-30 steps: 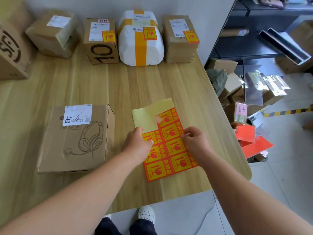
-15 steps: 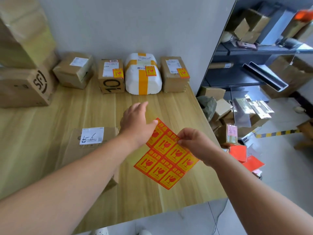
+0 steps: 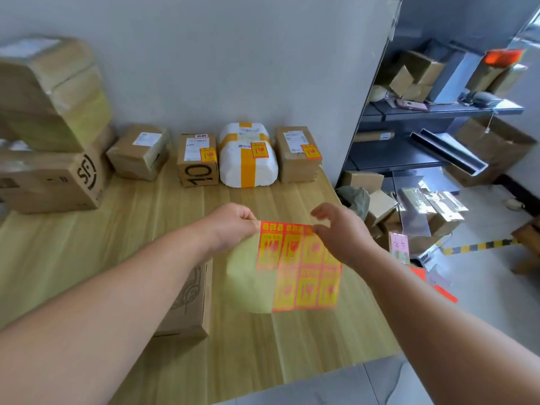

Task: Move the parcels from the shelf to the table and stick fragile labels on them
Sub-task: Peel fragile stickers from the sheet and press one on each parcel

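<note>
While left hand point(image 3: 230, 228) pinches label sheet point(image 3: 295, 258) corner, right hand point(image 3: 343, 233) sits parted at top edge; we judge next: peel one label.

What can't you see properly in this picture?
Headphone box: head view, mostly hidden under the left forearm.
Sticker sheet: head view, lower stickers smeared by motion blur.
Right hand: blur hides whether it pinches a sticker.
Stacked boxes: blurred, cut off by the left edge.
Address labels: print too small to read.
</note>
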`<state>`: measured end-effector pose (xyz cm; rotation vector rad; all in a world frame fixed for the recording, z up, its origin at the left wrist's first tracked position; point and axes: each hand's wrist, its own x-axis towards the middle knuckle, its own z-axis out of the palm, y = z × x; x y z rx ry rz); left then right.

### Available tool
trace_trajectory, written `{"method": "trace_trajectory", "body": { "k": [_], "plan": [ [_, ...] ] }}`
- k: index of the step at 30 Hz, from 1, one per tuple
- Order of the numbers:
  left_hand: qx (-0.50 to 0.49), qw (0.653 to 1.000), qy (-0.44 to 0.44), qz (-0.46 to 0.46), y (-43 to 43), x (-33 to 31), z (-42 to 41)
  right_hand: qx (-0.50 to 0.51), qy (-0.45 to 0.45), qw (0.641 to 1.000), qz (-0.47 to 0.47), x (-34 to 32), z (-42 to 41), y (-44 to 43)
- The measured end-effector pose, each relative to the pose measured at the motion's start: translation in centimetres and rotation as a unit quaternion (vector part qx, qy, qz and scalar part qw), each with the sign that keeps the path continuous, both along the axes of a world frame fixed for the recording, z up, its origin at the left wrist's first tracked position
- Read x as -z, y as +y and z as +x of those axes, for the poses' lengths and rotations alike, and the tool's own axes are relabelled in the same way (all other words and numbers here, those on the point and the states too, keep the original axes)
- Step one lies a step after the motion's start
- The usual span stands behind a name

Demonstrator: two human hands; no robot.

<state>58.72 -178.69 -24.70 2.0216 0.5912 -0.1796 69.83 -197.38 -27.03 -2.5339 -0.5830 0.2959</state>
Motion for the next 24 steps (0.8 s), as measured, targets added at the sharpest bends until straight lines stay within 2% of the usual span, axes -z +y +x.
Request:
{"method": "trace_trajectory", "body": {
  "k": [2, 3, 6, 9, 24],
  "plan": [
    [-0.04, 0.998, -0.003, -0.046, -0.3, 0.2, -0.2, 0.027, -0.061, 0.997, 0.035, -0.3, -0.8, 0.7],
    [-0.06, 0.996, -0.007, -0.068, -0.4, 0.3, -0.2, 0.022, -0.053, 0.996, 0.062, -0.4, -1.4, 1.3],
    [-0.098, 0.987, -0.022, -0.122, -0.9, 0.6, -0.2, -0.021, 0.049, 0.988, 0.145, 0.0, -3.4, 2.9],
    [-0.1, 0.987, -0.023, -0.124, -1.4, 0.7, -0.1, -0.033, 0.105, 0.975, 0.192, 0.8, -4.5, 3.9],
    [-0.041, 0.998, -0.038, -0.028, -1.8, 0.8, -0.9, -0.032, 0.121, 0.977, 0.171, 1.1, -4.8, 4.3]
  ]
}}
